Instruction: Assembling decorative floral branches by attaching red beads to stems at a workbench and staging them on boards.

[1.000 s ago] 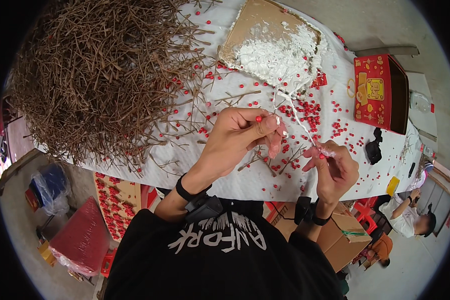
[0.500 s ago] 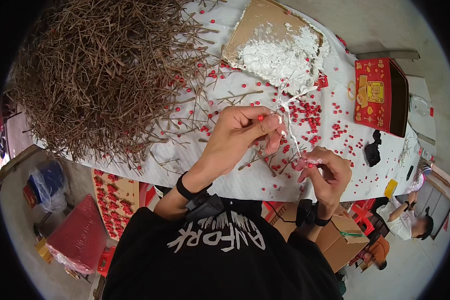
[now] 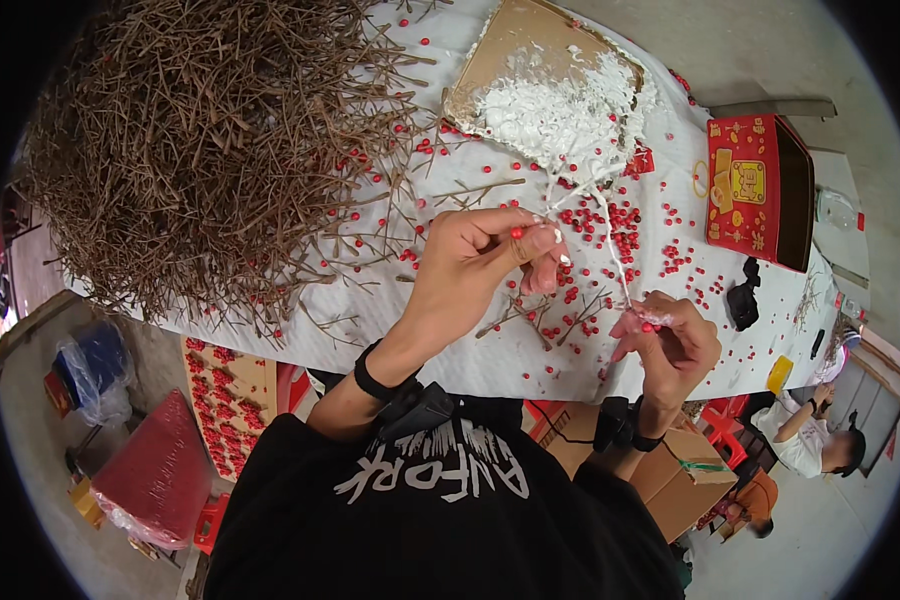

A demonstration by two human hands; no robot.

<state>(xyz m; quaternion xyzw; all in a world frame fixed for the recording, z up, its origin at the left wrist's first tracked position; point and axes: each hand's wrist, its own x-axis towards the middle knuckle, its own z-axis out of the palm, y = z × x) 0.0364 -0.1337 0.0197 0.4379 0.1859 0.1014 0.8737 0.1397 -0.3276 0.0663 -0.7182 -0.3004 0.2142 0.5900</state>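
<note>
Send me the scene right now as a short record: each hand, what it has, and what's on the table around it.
left hand: red berry between thumb and finger; white on fingertips
right hand: pinches lower end of white-coated twig; another berry at its fingers
twig's grip by left hand: cannot tell
table left: large pile of brown twigs
beyond hands: cardboard bearing white paste
between and beyond hands: scattered red berries
table right: red box
</note>
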